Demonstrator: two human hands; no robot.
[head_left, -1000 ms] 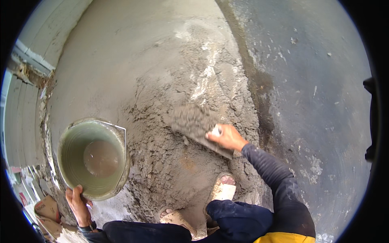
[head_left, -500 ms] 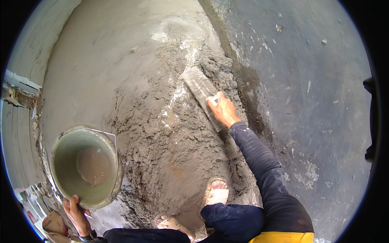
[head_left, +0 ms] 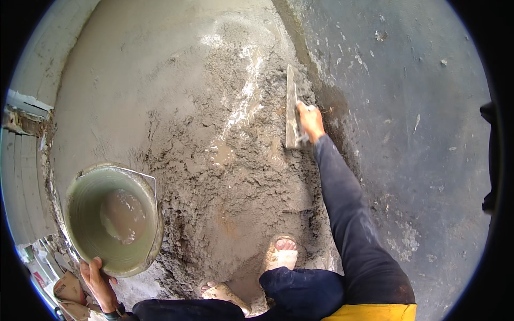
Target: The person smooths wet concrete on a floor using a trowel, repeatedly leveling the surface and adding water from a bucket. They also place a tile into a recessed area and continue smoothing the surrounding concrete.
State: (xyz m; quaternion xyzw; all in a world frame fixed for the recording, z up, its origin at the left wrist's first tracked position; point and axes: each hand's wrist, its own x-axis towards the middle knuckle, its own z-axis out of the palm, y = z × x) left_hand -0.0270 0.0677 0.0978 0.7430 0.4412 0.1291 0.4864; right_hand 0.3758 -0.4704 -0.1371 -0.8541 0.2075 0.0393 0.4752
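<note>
My right hand (head_left: 310, 120) grips the handle of a long flat trowel (head_left: 292, 107) that stands on edge in the wet grey mortar (head_left: 235, 160), near the border with the bare dark floor. My left hand (head_left: 96, 278) holds the rim of a green bucket (head_left: 85, 214) at the lower left; the bucket is tilted toward me and has a little muddy water at its bottom. Both my sandalled feet (head_left: 278, 251) stand in the mortar at the lower middle.
Smooth levelled mortar (head_left: 134, 80) lies to the upper left, with a pale wall edge (head_left: 27, 112) beside it. Bare dark concrete floor (head_left: 417, 134) fills the right side. Paper sacks (head_left: 64, 289) lie at the lower left.
My right hand has swept the trowel up and to the right across the mortar, turning it onto its edge near the bare floor. The bucket stayed in my left hand.
</note>
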